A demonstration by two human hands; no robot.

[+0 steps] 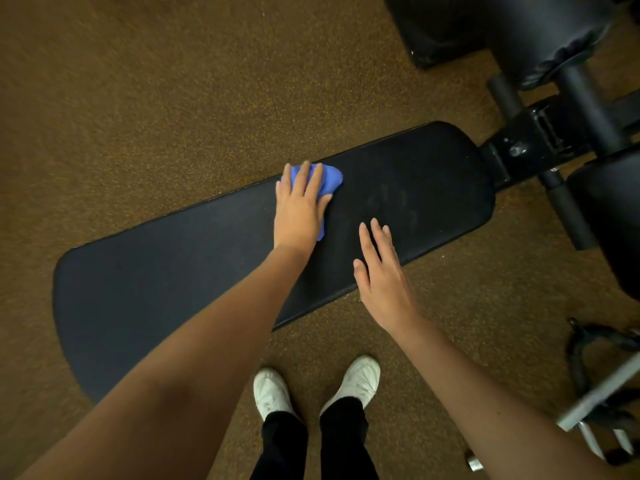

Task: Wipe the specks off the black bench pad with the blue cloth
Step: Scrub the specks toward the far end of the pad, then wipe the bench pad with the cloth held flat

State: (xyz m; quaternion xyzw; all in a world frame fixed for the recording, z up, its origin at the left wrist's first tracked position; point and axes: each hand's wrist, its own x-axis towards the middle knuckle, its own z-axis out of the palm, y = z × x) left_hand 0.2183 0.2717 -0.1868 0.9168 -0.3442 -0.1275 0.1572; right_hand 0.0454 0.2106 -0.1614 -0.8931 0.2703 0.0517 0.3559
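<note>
The long black bench pad point(173, 271) runs from lower left to upper right across the view. My left hand point(299, 206) lies flat with straight fingers on the crumpled blue cloth point(330, 180), pressing it onto the pad near its far edge. My right hand point(381, 271) is open, fingers straight, at the pad's near edge; whether it touches the pad I cannot tell. Faint smudges and pale specks show on the pad point(398, 202) to the right of the cloth.
Brown speckled floor point(138, 98) surrounds the bench. The black frame and padded rollers point(571, 98) stand at the upper right. A metal bar and a black strap point(595, 375) lie at the lower right. My white shoes point(356, 379) stand close to the pad's near edge.
</note>
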